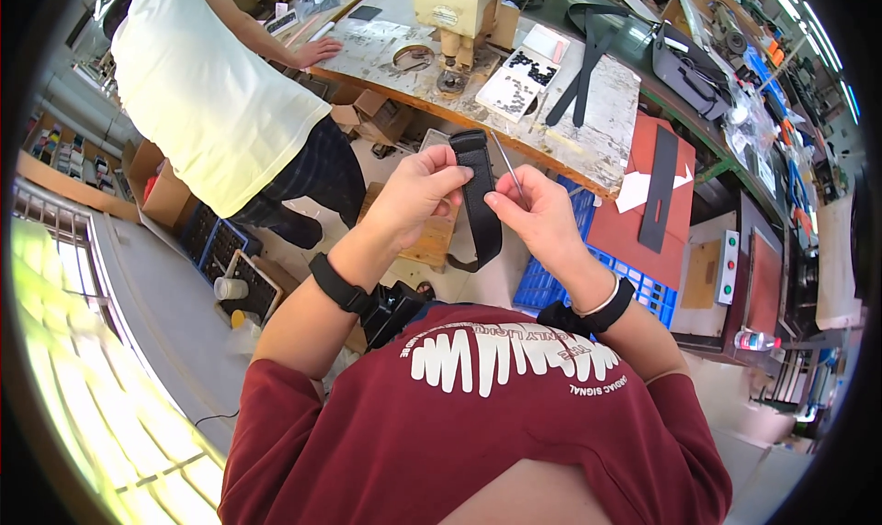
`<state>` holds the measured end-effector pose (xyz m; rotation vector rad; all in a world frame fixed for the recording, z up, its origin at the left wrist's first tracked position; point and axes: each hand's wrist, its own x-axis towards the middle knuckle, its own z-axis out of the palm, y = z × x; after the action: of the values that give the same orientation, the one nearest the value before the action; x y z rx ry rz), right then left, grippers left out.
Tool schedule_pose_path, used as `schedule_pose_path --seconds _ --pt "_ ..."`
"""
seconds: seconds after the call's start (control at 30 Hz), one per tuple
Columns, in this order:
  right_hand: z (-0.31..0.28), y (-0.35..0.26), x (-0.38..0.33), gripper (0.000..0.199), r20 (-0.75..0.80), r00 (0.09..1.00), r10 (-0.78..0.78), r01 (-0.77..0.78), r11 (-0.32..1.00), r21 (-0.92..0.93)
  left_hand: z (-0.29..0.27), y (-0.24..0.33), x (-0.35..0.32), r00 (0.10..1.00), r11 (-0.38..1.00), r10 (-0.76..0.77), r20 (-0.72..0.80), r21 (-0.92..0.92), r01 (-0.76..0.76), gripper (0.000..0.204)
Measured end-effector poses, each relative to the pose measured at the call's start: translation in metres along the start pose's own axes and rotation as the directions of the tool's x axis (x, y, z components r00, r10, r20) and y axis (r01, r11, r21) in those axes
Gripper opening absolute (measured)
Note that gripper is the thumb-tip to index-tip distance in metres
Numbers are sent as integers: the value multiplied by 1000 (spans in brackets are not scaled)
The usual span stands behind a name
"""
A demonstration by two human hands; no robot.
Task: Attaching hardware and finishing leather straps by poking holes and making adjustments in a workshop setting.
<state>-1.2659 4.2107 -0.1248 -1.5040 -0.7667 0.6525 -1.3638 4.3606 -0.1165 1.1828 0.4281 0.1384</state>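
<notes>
In front of my chest, my left hand (415, 192) pinches a black leather strap (480, 203) near its upper end, thumb on its face. The strap hangs down and curls at the bottom, its lower end bending to the left. My right hand (540, 214) is closed on a thin metal rod (507, 165) that points up and slightly left. The right thumb lies close to the strap's right edge; whether it presses on the strap I cannot tell. The rod's lower part is hidden in the fingers.
Ahead is a worn workbench (386, 43) with a cream press machine (455, 15), a white tray (519, 84) of small dark and metal parts, and black straps (585, 75). A person (216, 102) stands at left. Blue crates (551, 259) and a red-brown board (634, 240) are at right.
</notes>
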Motion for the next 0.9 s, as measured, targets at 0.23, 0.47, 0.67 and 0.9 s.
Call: schedule_pose_path --seconds 0.23,0.47,0.67,0.9 --pt "19 -6 -5 16 -73 932 -356 306 877 -371 7 -19 3 979 829 32 203 -553 87 23" --pt "-4 -33 8 26 -49 960 -276 256 935 -244 -2 -38 15 793 371 285 538 -825 426 14" --pt "-14 -46 43 21 255 962 95 -125 987 101 11 -50 22 746 340 256 615 -780 526 14" --pt "-11 -22 52 13 98 991 88 -90 996 21 14 -42 17 799 542 100 593 -706 456 24"
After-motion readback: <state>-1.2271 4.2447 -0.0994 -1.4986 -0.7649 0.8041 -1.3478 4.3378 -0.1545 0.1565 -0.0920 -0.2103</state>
